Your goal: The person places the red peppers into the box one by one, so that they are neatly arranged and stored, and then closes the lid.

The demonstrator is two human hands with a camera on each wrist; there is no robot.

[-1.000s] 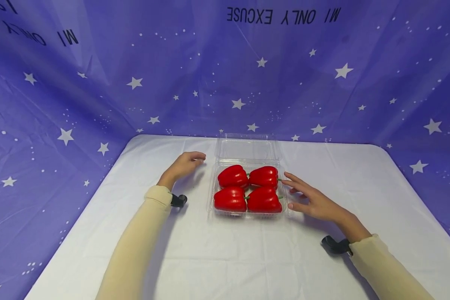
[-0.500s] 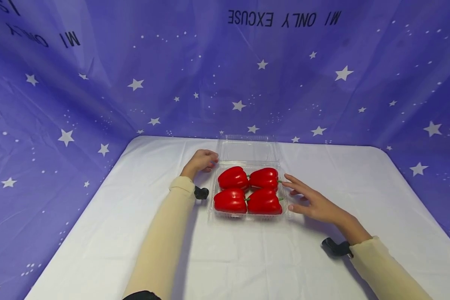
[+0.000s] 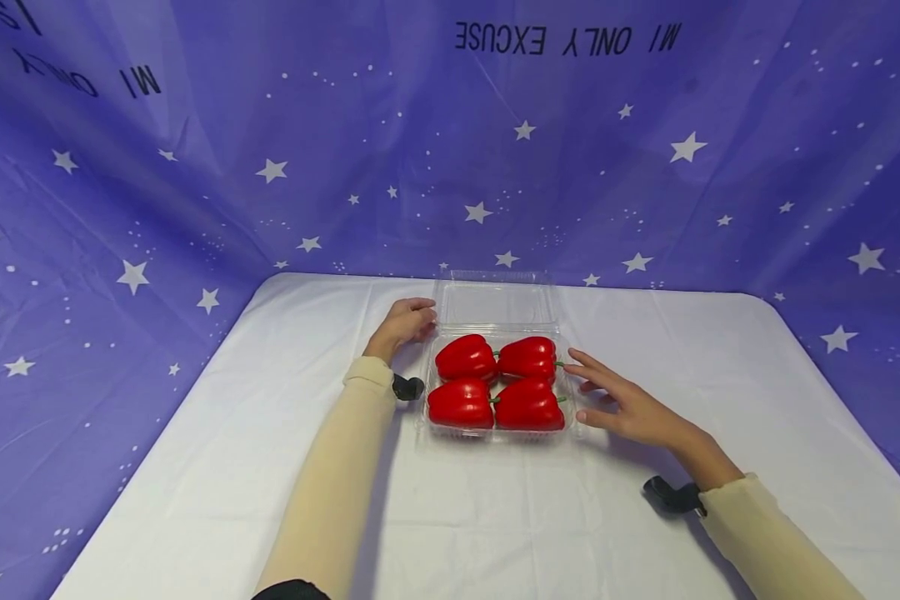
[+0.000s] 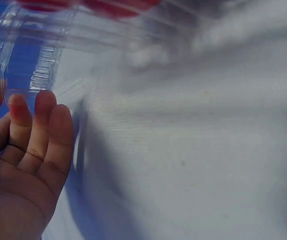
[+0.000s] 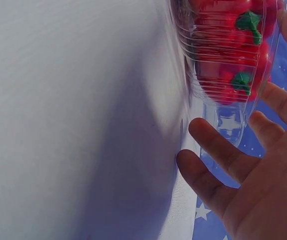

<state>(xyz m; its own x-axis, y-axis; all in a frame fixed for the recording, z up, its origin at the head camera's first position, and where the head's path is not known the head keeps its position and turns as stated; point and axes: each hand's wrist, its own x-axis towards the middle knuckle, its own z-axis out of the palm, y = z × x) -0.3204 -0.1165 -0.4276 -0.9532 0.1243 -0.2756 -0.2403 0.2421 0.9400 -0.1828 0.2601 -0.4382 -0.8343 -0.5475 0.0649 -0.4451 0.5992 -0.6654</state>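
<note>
A clear plastic clamshell container [image 3: 572, 396] sits on the white table, its lid [image 3: 497, 304] folded back toward the far side. In its base lie several red bell peppers [image 3: 528, 406] with green stems [image 5: 242, 82]. My left hand [image 3: 407, 320] is at the lid's left edge; in the left wrist view, the thumb and fingertips [image 4: 44, 102] pinch that edge. Spread fingers of my right hand [image 3: 630, 410] rest at the right wall of the base, the thumb near its front corner. Ribbed plastic shows between that hand and the peppers in the right wrist view.
A white cloth [image 3: 480, 517] covers the table. Purple fabric with white stars [image 3: 450, 167] hangs behind and at both sides. A small black wrist camera [image 3: 407, 387] sits at the left cuff, another camera [image 3: 671, 495] at the right.
My left hand has moved right, from beside the container to the lid's left edge, and has taken hold of it. My right hand has stayed in place. Container and peppers look unmoved.
</note>
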